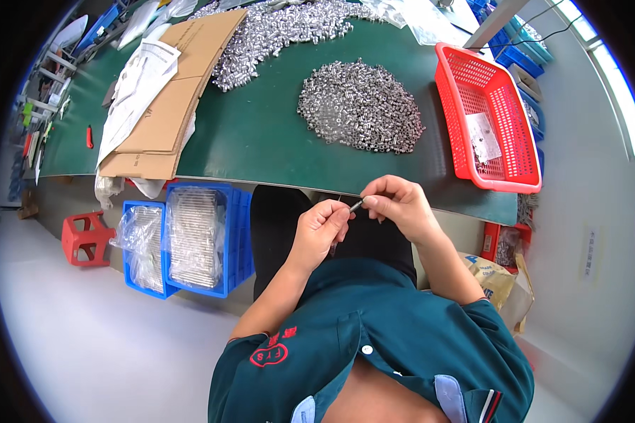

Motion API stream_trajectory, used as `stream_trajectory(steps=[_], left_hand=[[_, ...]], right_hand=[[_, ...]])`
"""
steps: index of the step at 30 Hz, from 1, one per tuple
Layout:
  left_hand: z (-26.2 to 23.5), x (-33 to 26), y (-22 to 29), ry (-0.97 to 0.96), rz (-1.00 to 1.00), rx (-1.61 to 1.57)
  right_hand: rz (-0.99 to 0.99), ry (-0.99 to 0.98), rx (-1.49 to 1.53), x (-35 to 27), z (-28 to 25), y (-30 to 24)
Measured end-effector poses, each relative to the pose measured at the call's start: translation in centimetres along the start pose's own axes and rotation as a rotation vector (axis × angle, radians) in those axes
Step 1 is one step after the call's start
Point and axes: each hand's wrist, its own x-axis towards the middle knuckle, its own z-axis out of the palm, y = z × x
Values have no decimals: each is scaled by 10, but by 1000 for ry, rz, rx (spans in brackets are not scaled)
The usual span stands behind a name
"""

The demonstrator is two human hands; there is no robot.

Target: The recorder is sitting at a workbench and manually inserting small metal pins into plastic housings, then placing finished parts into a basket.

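1. A long workbench with a dark green mat (261, 134) is running across the upper part of the view, with a pale floor below it. A loose pile of small silvery metal sleeves (361, 106) is lying on the mat, and a second, larger heap of similar parts (275, 32) is lying further back beside flattened brown cardboard sheets (169, 99).
2. A red perforated plastic basket (488, 116) is standing at the right end of the mat; blue plastic crates (190, 240) holding bagged metal parts are sitting on the floor at the left.
3. The person is holding both hands together just below the bench edge, above the lap.
4. The left hand (321, 229) is curling closed, its fingertips pinching one end of a thin dark metal pin (356, 206).
5. The right hand (398, 204) is pinching the other end between thumb and forefinger.
6. Judgement: for clean work, the pin should be kept level and gripped at the tips only, with both wrists steadied. Whether a sleeve is already on the pin is too small to tell.
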Motion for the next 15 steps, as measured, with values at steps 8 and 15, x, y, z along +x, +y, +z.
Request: stream_trajectory(steps=[8, 15], left_hand=[[-1, 0, -4, 14, 32, 50], [-1, -2, -2, -40, 1, -42]], right_hand=[[-174, 7, -195, -5, 6, -2], [-262, 44, -322, -11, 10, -10]])
